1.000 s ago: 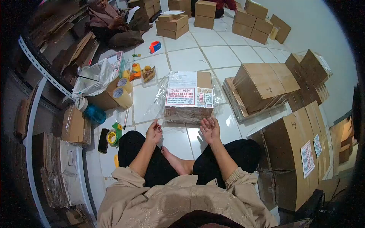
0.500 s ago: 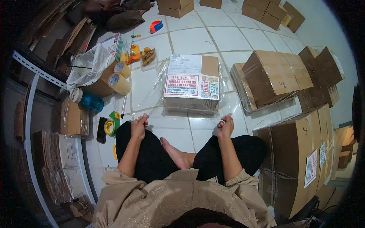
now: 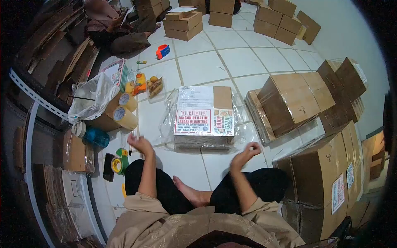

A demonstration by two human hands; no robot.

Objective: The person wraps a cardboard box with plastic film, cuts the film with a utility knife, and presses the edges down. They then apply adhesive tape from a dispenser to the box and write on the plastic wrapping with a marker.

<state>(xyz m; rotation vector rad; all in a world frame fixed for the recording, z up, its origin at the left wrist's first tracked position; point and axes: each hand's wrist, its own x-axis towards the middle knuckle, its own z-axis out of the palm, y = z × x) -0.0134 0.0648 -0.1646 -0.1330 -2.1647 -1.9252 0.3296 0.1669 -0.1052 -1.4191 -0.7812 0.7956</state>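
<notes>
A cardboard box (image 3: 203,142) wrapped in clear plastic stands on the white tiles, with a printed paper and a red-lettered label (image 3: 193,121) on top. Short of its left front corner is my left hand (image 3: 142,145), raised over my knee near a dark marker; its fingers are curled and slightly blurred. On the other side, my right hand (image 3: 246,155) hovers above my knee near the box's right front corner, fingers bent together. Whether anything small is between the fingers of either hand cannot be made out. Neither touches the box.
At left are tape rolls (image 3: 125,118), a blue bottle (image 3: 96,137), a phone (image 3: 108,167), a green tape dispenser (image 3: 120,162) and a lined bin (image 3: 93,99). Big cartons (image 3: 318,165) stand at right. Another person (image 3: 124,39) sits at the upper left holding paper.
The view has tilted up, showing more of the far boxes and the other person. My left hand has moved outward to the left, and my right hand has shifted and turned slightly.
</notes>
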